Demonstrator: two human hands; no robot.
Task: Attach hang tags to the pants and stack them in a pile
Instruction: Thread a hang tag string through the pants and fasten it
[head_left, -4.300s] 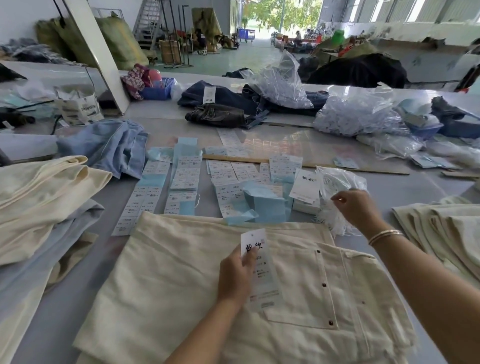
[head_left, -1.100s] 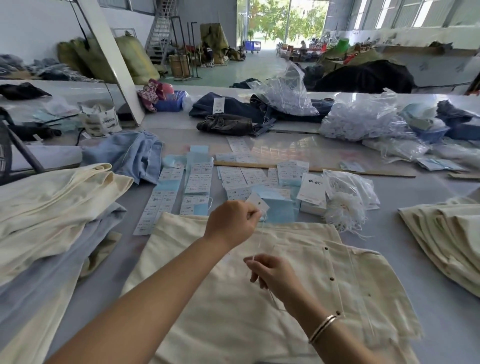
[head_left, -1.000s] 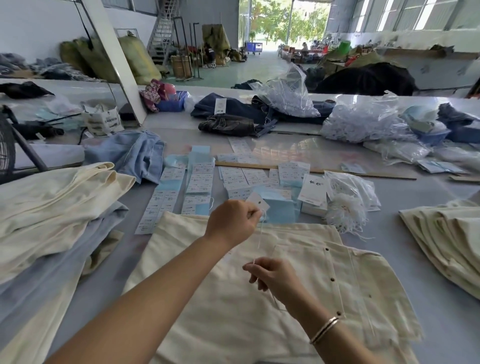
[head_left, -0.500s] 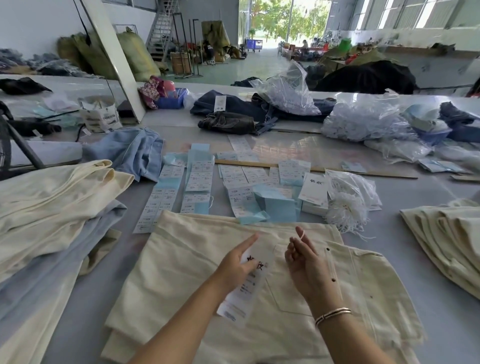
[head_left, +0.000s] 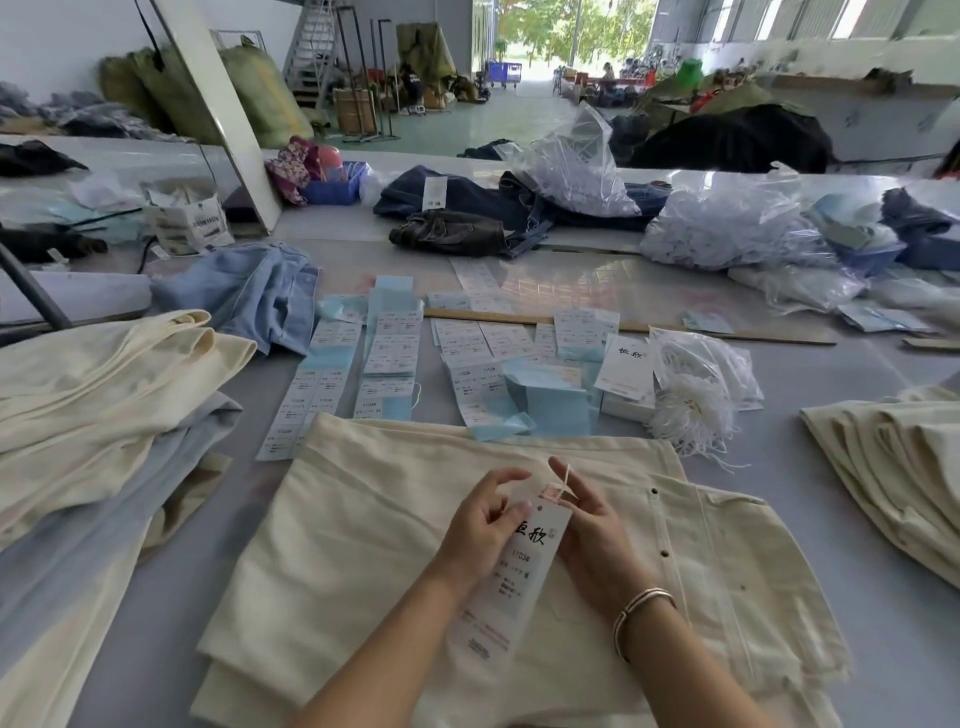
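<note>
White string (head_left: 563, 480) is pinched in the fingers of my right hand (head_left: 592, 525), right at the top hole of the tag (head_left: 511, 569). My left hand (head_left: 480, 522) holds the tag by its left edge, thumb and fingers curled on it, with one finger sticking out loose. The tag is long and white with black writing, and it hangs down between my two hands. A bangle (head_left: 641, 608) sits on my right wrist.

Under my hands lie the cream pants (head_left: 363, 561), flat on the grey desk (head_left: 883, 649), with the waist end to my right. Just past the pants are rows of sticker sheets (head_left: 389, 348), some blue paper (head_left: 550, 405), a small stack of tags (head_left: 626, 371) and a bag of white strings (head_left: 696, 395). On my left is a heap of cream and blue pants (head_left: 93, 395). On my right is a pile of cream pants (head_left: 893, 457). Farther back lie dark jeans (head_left: 457, 231) and more plastic bags (head_left: 727, 228).
</note>
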